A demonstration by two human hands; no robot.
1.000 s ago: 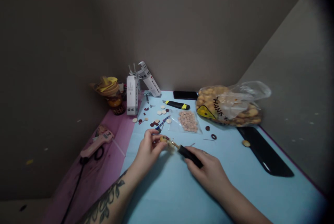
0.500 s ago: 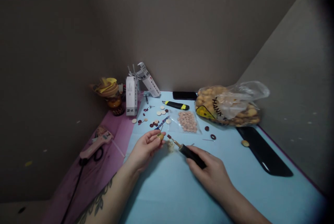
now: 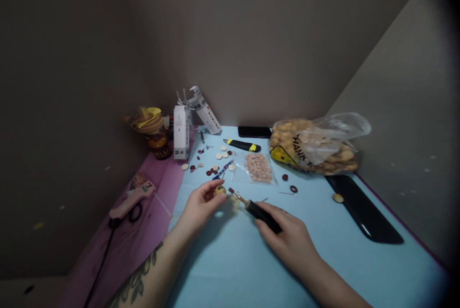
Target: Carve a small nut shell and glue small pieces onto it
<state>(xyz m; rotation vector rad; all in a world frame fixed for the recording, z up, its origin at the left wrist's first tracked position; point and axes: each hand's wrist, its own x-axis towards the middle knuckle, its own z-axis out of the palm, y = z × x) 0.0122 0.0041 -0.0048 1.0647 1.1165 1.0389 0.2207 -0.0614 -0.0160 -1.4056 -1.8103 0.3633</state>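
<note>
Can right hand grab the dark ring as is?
Likely not: the right hand grips the black rotary tool. The way looks free, though; just a thin rod lies near the dark ring.

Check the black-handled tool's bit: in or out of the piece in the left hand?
Out: a gap shows between the red-brown bit and the yellowish piece in the left hand.
</note>
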